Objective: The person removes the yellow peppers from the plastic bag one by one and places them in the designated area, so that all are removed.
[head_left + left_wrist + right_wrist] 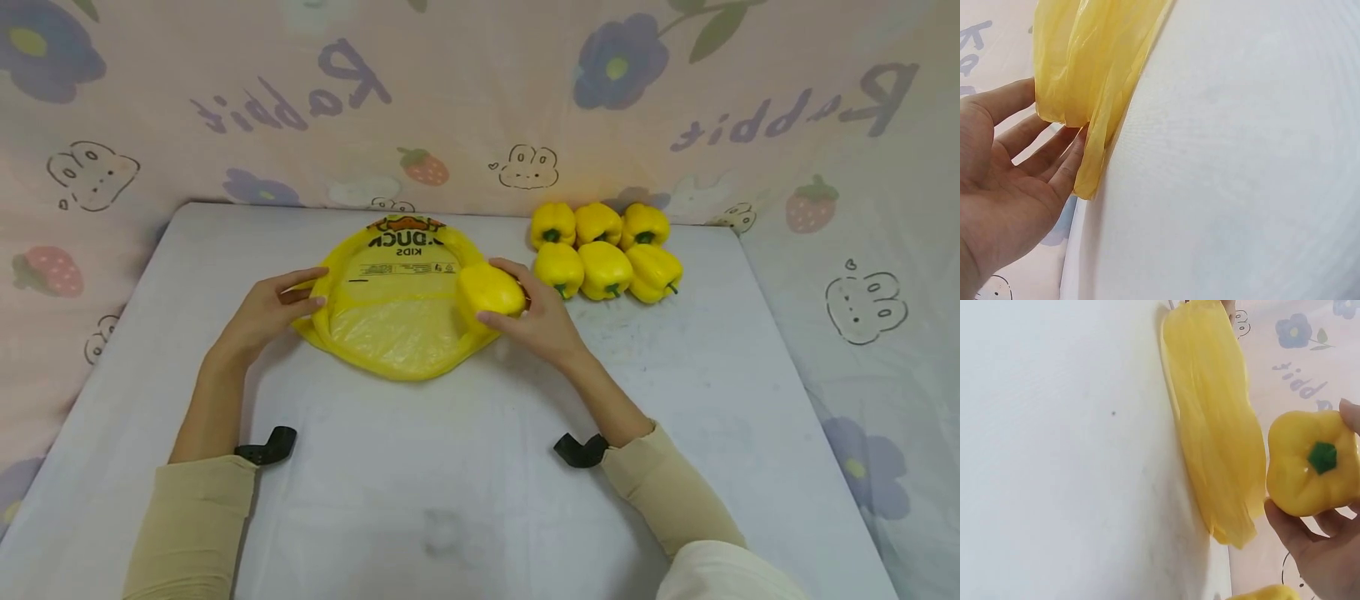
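A yellow plastic bag (397,340) stands on the white table, its mouth spread wide and facing up, with mirrored "DUCK KIDS" lettering at its far side. My right hand (542,317) grips a yellow bell pepper (489,290) between thumb and fingers; in the head view it overlaps the bag's right rim. The right wrist view shows the green stem end of this pepper (1300,478) beside the bag. At the bag's left side, my left hand (262,312) touches the rim with spread, nearly straight fingers. Its fingertips lie against the plastic (1063,69) in the left wrist view.
Several more yellow bell peppers (603,269) sit in two rows at the table's back right, beyond my right hand. A printed cloth (465,100) with rabbits and flowers hangs behind the table (420,467). A black device (273,446) sits at each wrist.
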`<state>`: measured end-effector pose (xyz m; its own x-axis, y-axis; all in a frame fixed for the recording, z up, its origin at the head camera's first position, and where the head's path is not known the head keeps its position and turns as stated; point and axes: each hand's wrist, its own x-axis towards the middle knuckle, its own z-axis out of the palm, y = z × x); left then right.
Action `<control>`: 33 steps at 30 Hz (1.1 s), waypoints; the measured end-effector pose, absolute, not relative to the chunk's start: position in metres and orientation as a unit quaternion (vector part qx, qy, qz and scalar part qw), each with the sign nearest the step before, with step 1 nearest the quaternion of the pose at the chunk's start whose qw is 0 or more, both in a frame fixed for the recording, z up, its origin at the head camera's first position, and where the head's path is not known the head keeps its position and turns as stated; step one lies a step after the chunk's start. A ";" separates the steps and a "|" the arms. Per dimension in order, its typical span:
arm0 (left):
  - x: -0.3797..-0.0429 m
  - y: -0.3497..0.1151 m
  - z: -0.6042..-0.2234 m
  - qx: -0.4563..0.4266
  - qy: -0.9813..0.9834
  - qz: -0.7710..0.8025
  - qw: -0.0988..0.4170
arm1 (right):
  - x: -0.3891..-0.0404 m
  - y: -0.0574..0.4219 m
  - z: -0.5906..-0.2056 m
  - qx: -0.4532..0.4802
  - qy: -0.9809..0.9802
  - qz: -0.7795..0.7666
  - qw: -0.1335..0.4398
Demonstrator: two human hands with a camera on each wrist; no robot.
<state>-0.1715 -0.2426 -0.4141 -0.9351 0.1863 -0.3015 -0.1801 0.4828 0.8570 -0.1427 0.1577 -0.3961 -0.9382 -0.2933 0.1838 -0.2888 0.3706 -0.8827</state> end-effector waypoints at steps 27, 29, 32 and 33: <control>-0.171 -0.243 -0.411 0.003 0.843 0.506 0.183 | -0.114 0.233 -0.396 -0.102 0.877 -0.470 -0.013; -0.172 -0.244 -0.411 0.005 0.843 0.506 0.184 | -0.111 0.239 -0.397 -0.099 0.877 -0.471 -0.015; -0.172 -0.245 -0.409 0.010 0.842 0.508 0.183 | -0.107 0.247 -0.397 -0.091 0.882 -0.463 -0.017; -0.172 -0.245 -0.409 0.011 0.842 0.507 0.183 | -0.106 0.250 -0.397 -0.087 0.884 -0.460 -0.015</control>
